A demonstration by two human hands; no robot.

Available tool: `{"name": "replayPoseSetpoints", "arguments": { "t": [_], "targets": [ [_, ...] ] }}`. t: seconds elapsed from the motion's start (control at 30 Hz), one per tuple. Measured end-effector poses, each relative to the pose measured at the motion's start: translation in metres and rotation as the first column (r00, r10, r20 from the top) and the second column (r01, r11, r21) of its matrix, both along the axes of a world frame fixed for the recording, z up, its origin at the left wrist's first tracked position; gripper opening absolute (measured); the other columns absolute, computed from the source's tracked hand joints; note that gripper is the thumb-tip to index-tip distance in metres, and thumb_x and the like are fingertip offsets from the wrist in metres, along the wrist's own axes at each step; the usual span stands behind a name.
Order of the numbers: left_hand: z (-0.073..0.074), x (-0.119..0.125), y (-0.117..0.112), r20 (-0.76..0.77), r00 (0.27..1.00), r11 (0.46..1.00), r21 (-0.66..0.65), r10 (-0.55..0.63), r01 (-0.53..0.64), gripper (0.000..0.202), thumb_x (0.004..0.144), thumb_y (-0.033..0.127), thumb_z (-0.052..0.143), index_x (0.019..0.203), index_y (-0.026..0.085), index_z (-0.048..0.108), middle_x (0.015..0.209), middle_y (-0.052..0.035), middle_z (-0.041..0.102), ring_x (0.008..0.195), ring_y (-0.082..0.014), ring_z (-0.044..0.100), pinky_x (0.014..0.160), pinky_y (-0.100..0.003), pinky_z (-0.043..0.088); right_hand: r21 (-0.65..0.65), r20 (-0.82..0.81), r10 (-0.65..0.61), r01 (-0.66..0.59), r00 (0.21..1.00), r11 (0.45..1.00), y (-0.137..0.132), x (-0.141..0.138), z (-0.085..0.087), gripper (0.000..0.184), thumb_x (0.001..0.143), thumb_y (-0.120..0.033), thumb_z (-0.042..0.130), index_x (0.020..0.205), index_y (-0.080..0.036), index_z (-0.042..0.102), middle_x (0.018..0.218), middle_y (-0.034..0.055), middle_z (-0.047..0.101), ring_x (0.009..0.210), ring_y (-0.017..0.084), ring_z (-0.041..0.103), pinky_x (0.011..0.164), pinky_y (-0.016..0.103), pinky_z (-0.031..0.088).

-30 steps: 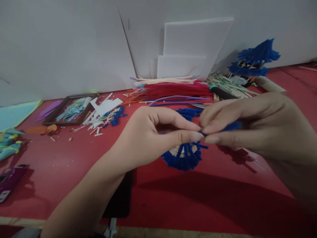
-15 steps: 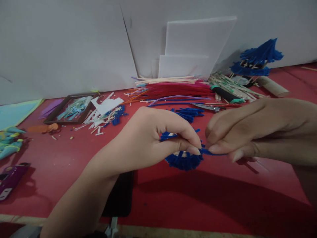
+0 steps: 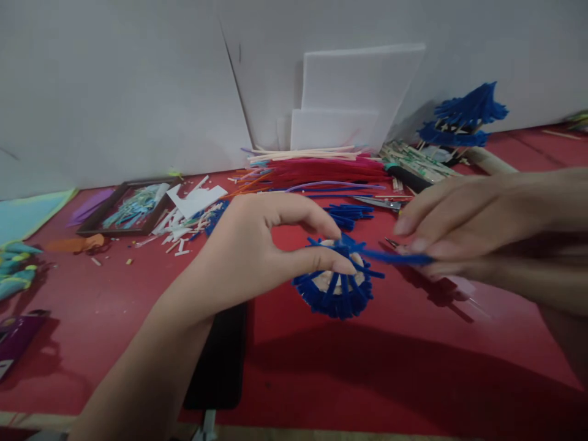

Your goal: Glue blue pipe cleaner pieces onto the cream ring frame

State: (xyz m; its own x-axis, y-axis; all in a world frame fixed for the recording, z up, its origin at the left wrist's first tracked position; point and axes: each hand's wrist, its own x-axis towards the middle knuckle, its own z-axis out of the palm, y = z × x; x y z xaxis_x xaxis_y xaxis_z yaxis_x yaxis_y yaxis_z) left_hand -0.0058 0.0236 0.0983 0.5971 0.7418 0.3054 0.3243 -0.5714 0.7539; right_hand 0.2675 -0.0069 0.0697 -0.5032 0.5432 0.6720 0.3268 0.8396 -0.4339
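My left hand point(image 3: 261, 248) pinches thumb and forefinger on a round piece covered in short blue fuzzy stems point(image 3: 337, 288), held just above the red table point(image 3: 367, 367). My right hand point(image 3: 463, 226) comes in from the right, fingers closed on one end of a blue pipe cleaner point(image 3: 395, 257) that runs to the top of the round piece. The two hands are a short way apart, joined by that strand.
At the back lie a pile of red, purple and cream pipe cleaners point(image 3: 321, 171), cut blue pieces point(image 3: 349, 214), scissors point(image 3: 381, 202) and white foam boards point(image 3: 353, 92). Blue fringed pieces point(image 3: 463, 116) stand back right. A dark frame point(image 3: 131, 208) and white scraps lie left. A black object point(image 3: 220, 361) lies under my left forearm.
My right hand has drawn away to the right, stretching the blue pipe cleaner out. My left hand's fingers have loosened into a pinch and the round blue piece shows more fully.
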Motion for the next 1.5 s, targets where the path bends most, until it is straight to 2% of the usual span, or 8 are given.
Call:
{"name": "replayPoseSetpoints", "arguments": {
  "t": [0.1,0.2,0.3,0.43,0.67,1.0,1.17,1.5],
  "targets": [
    [-0.003,-0.001,0.000,-0.135,0.986,0.994,0.072,0.096,-0.087,0.036,0.075,0.038,0.092,0.103,0.023,0.076,0.110,-0.0036,0.082,0.099,-0.0223,0.076,0.091,-0.034,0.061,0.163,-0.031,-0.230,0.232,0.973,0.959,-0.012,0.007,-0.026,0.019,0.095,-0.017,0.069,0.098,-0.036,0.073,0.090,0.0004,0.077,0.096,0.020,0.076,0.086,0.039,0.067],
    [-0.008,0.004,-0.002,-0.249,0.964,0.994,0.076,0.092,-0.075,0.035,0.078,0.032,0.090,0.107,0.021,0.074,0.113,-0.0034,0.081,0.101,-0.0220,0.075,0.093,-0.033,0.060,0.288,-0.024,-0.244,0.241,0.969,0.927,-0.021,0.004,-0.049,0.029,0.093,-0.012,0.068,0.108,-0.035,0.075,0.088,0.0000,0.078,0.090,0.021,0.078,0.075,0.036,0.069],
    [-0.015,0.013,-0.006,-0.246,0.966,0.997,0.034,0.080,-0.074,0.031,0.078,0.019,0.088,0.104,0.021,0.072,0.107,-0.0014,0.081,0.099,-0.0197,0.076,0.091,-0.030,0.060,0.365,0.007,-0.245,0.226,0.969,0.903,-0.025,-0.005,-0.059,0.033,0.087,-0.006,0.073,0.106,-0.033,0.076,0.085,-0.0014,0.079,0.085,0.022,0.079,0.067,0.037,0.069],
    [-0.022,0.020,-0.006,-0.187,0.978,0.995,-0.017,0.090,-0.094,0.029,0.079,0.011,0.084,0.103,0.020,0.070,0.103,-0.0011,0.082,0.096,-0.0182,0.078,0.087,-0.028,0.061,0.406,0.013,-0.269,0.241,0.963,0.881,-0.023,-0.012,-0.060,0.024,0.084,-0.003,0.075,0.093,-0.025,0.072,0.078,0.0016,0.078,0.077,0.021,0.078,0.065,0.034,0.067],
    [-0.023,0.018,-0.002,-0.118,0.991,0.996,-0.059,0.062,-0.069,0.024,0.081,0.009,0.080,0.102,0.019,0.072,0.098,-0.0026,0.083,0.091,-0.0187,0.080,0.087,-0.030,0.063,0.379,0.019,-0.217,0.193,0.976,0.905,-0.019,-0.014,-0.062,0.015,0.090,-0.006,0.071,0.092,-0.021,0.070,0.076,0.0015,0.076,0.078,0.017,0.076,0.067,0.031,0.067],
    [-0.026,0.018,0.001,-0.066,0.997,0.997,-0.067,-0.039,0.035,0.033,0.083,0.000,0.067,0.108,0.020,0.070,0.106,-0.0017,0.082,0.100,-0.0173,0.081,0.086,-0.022,0.063,0.380,0.030,-0.269,0.238,0.963,0.894,-0.021,-0.014,-0.065,0.017,0.089,-0.009,0.073,0.092,-0.026,0.073,0.078,-0.0008,0.077,0.076,0.018,0.075,0.066,0.035,0.069],
    [-0.028,0.015,0.007,-0.068,0.992,0.994,-0.007,-0.106,0.106,0.029,0.087,0.005,0.067,0.111,0.020,0.069,0.110,-0.0034,0.082,0.101,-0.0174,0.081,0.094,-0.027,0.062,0.439,0.048,-0.287,0.238,0.957,0.866,-0.024,-0.017,-0.067,0.014,0.088,-0.009,0.075,0.092,-0.023,0.071,0.077,0.0001,0.077,0.079,0.018,0.075,0.069,0.033,0.066],
    [-0.036,0.016,0.017,-0.024,0.980,0.981,-0.008,-0.196,0.196,0.044,0.087,0.001,0.064,0.127,0.019,0.067,0.115,-0.0055,0.081,0.107,-0.0170,0.079,0.099,-0.025,0.060,0.491,0.050,-0.396,0.323,0.917,0.809,-0.029,-0.021,-0.068,0.017,0.088,-0.015,0.078,0.086,-0.030,0.072,0.077,-0.0083,0.079,0.078,0.017,0.073,0.067,0.040,0.052]
  ]
}}
